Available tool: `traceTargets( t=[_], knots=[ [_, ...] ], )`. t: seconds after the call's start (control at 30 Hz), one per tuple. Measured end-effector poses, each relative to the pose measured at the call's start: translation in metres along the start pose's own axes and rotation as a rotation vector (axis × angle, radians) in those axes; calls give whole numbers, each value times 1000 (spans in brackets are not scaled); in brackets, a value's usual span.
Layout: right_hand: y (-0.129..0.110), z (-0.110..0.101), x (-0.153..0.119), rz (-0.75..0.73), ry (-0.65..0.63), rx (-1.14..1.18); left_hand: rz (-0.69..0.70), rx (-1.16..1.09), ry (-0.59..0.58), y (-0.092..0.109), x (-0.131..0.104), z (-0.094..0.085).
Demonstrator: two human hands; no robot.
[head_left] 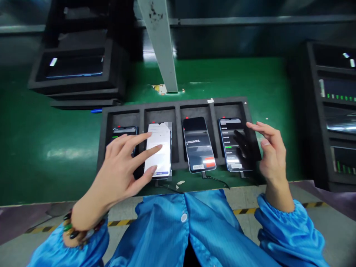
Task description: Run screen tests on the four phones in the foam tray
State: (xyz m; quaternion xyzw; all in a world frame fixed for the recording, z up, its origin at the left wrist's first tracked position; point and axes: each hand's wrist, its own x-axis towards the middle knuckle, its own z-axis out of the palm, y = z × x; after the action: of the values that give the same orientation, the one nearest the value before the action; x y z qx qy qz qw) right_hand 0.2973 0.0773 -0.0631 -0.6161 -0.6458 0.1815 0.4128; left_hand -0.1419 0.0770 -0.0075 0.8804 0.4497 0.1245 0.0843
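My left hand (125, 163), fingers spread, hovers over or touches a smartphone with a bright white screen (158, 159); contact is hard to tell. Partly behind that hand lies a smartphone (126, 130) at the far left of the black foam tray (178, 139). A smartphone with a dark screen and a red patch (198, 144) rests in the third compartment. Beside the right-hand smartphone, which shows a list (230, 144), my right hand (271, 146) is raised with its fingers apart and nothing in it. Cables run from the lower ends of several phones.
Stacked black foam trays (75, 83) holding phones stand at the left back. More foam trays (314, 111) with phones are at the right. A grey metal post (164, 48) rises behind the tray. A blue pen-like object (96, 111) lies on the green tabletop (222, 78).
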Motion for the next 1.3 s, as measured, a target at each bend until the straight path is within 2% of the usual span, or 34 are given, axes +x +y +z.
traceTargets(
  t=[0.1,0.2,0.27,0.33,0.4,0.5,0.57,0.63,0.7,0.8,0.9,0.93,1.0,1.07,1.1,1.13,1.2,1.3],
  knots=[
    [0,-8,-6,10,-50,67,-54,27,27,-6,-4,-7],
    [-4,-15,-19,6,-45,-4,-132,49,72,-9,-10,-15],
    [-11,-20,-32,1,7,-67,-193,18,107,-4,-17,-21],
    [-18,-25,-50,-30,47,-101,-248,-103,103,7,-27,-28],
    [-27,-28,-68,-89,30,-133,-267,-316,8,22,-38,-33],
    [-41,-23,-92,-167,14,-241,-282,-614,-318,44,-53,-34],
    [-50,-14,-103,-211,18,-267,-354,-703,-528,52,-60,-28],
    [-57,-5,-110,-219,10,-262,-441,-708,-618,56,-65,-20],
    [-59,1,-113,-152,55,-303,-477,-689,-626,56,-69,-12],
    [-55,1,-114,14,152,-400,-481,-665,-580,53,-77,-11],
    [-48,-1,-116,125,78,-356,-496,-642,-441,43,-90,-22],
    [-46,0,-117,140,54,-339,-519,-614,-351,37,-95,-27],
    [-44,5,-117,132,39,-337,-609,-507,-101,20,-102,-36],
    [-41,11,-116,111,49,-339,-736,-375,154,-2,-103,-41],
    [-39,14,-115,107,60,-330,-791,-328,240,-15,-100,-41],
    [-38,16,-114,112,77,-319,-824,-303,277,-29,-95,-41],
    [-36,16,-114,131,111,-300,-788,-257,278,-55,-81,-37],
    [-40,1,-119,189,76,-331,-540,-223,260,-86,-60,-27]
  ],
)
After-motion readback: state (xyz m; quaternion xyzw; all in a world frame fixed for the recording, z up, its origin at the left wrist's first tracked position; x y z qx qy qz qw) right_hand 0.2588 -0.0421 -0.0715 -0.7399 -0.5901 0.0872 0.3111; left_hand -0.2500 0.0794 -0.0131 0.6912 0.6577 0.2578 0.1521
